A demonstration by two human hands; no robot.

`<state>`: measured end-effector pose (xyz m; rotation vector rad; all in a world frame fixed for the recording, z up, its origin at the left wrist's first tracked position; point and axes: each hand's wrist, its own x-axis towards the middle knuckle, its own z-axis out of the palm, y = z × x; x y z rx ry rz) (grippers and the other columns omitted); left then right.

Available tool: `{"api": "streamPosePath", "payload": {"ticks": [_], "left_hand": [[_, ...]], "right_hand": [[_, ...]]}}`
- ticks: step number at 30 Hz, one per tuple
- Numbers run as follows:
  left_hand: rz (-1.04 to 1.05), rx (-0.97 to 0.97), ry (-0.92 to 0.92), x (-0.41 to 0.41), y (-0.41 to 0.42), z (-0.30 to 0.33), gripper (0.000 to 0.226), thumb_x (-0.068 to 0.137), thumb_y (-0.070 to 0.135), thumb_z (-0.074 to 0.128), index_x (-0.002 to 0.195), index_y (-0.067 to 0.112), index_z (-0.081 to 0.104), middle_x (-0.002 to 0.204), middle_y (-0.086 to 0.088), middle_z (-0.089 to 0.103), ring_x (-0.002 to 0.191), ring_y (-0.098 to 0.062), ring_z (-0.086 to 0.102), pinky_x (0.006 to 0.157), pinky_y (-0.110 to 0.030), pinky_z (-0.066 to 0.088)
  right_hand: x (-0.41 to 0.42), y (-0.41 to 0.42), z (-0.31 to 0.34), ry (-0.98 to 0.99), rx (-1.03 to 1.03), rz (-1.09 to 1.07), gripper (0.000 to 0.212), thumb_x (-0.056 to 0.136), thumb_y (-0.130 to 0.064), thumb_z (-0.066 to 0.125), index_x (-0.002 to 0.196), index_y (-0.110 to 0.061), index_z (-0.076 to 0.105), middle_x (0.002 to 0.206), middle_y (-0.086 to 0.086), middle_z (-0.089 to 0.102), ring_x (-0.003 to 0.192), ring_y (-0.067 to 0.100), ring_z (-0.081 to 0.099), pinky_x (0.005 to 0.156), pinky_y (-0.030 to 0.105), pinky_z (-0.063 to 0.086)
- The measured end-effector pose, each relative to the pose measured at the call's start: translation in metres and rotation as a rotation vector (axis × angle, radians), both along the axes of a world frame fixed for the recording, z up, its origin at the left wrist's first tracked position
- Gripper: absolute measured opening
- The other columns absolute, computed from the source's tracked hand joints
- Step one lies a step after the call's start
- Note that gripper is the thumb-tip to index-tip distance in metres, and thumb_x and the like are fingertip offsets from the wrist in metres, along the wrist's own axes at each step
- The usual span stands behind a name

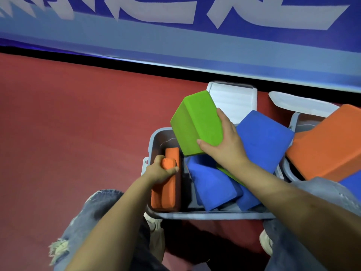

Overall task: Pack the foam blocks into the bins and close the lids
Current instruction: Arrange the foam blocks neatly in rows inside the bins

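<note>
On the red floor (68, 124), the left hand (159, 171) grips an orange foam block (168, 190) standing on edge at the left end of the grey bin (154, 141). The right hand (224, 145) clamps a green foam block (195, 122), tilted above the bin. Blue foam blocks (263, 137) lie piled at the bin's right, its white lid (234, 100) open behind. Far right, another orange block (328, 143) sits on a 2nd bin (293, 122).

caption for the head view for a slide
Right hand holds a green block over the bin; left hand grips an orange block.
</note>
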<state>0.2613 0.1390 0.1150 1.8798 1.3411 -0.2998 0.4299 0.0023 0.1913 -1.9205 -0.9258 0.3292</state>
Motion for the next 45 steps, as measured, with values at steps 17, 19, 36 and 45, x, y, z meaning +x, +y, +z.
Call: {"api": "streamPosePath", "payload": {"ticks": [17, 19, 36, 45], "left_hand": [[-0.188, -0.084, 0.141, 0.085, 0.117, -0.076, 0.048, 0.092, 0.033, 0.057, 0.134, 0.010, 0.050, 0.122, -0.014, 0.060, 0.110, -0.030, 0.058, 0.084, -0.034, 0.047], [-0.197, -0.039, 0.184, 0.096, 0.126, -0.105, 0.061, 0.087, 0.036, 0.063, 0.138, 0.009, 0.043, 0.132, -0.012, 0.055, 0.117, -0.028, 0.055, 0.091, -0.032, 0.044], [-0.491, -0.065, 0.458, 0.118, 0.152, -0.191, 0.094, 0.084, 0.067, 0.049, 0.154, 0.017, 0.009, 0.157, -0.018, 0.011, 0.144, -0.041, 0.011, 0.117, -0.036, 0.020], [-0.425, 0.098, 0.394, 0.132, 0.151, -0.181, 0.078, 0.078, 0.061, 0.060, 0.136, 0.013, 0.042, 0.138, -0.017, 0.046, 0.126, -0.033, 0.049, 0.103, -0.035, 0.042]], "right_hand": [[0.057, 0.090, -0.038, -0.227, -0.069, -0.077, 0.101, 0.063, -0.034, 0.075, 0.148, -0.021, 0.024, 0.143, 0.003, 0.042, 0.132, 0.019, 0.036, 0.111, 0.040, 0.029], [0.063, 0.099, -0.046, -0.292, -0.172, -0.095, 0.107, 0.062, -0.028, 0.079, 0.149, -0.026, 0.018, 0.145, -0.001, 0.040, 0.135, 0.018, 0.033, 0.110, 0.050, 0.027], [0.052, 0.104, -0.072, -0.415, -0.314, 0.047, 0.107, 0.056, -0.016, 0.084, 0.147, -0.028, 0.029, 0.141, -0.008, 0.044, 0.125, 0.014, 0.031, 0.093, 0.047, 0.042], [0.084, 0.100, -0.050, -0.305, -0.448, 0.172, 0.111, 0.065, -0.014, 0.080, 0.149, -0.039, 0.011, 0.148, -0.014, 0.030, 0.126, 0.006, 0.018, 0.106, 0.039, 0.035]]}}
